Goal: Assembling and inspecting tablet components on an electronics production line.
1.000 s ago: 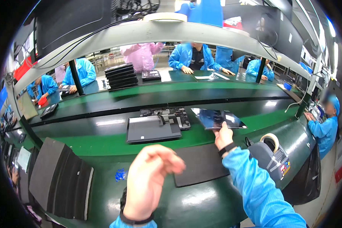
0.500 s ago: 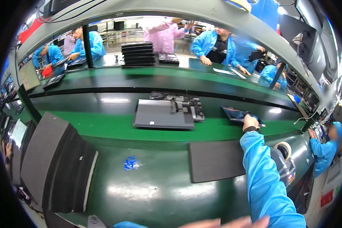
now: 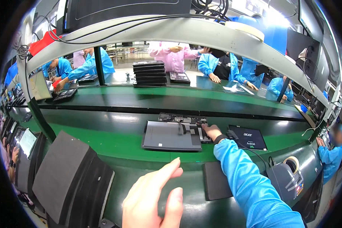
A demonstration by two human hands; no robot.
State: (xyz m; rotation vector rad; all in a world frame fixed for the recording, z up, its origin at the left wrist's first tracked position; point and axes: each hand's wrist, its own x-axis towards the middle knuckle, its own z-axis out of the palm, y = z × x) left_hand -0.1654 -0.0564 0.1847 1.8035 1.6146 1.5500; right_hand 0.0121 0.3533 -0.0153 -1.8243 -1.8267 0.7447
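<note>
My right hand [image 3: 211, 131] reaches out in a blue sleeve and lies on the right edge of an opened dark laptop chassis [image 3: 178, 119] on the green belt; whether it grips is unclear. A grey flat cover panel [image 3: 167, 136] lies against the chassis on its near side. Just right of the hand, a black tablet [image 3: 247, 137] lies flat with its screen lit. My left hand [image 3: 155, 199] hovers low in the foreground with fingers apart, holding nothing.
A black mat [image 3: 216, 181] lies on the near bench under my right forearm. A tape dispenser [image 3: 288, 174] stands at the right. Dark foam pads [image 3: 70, 176] lean at the left. A laptop stack [image 3: 150, 72] and people in blue and pink coats are across the line.
My right hand left the tablet and moved left onto the laptop chassis. My left hand rose back into view at the bottom. The view shifted left and down.
</note>
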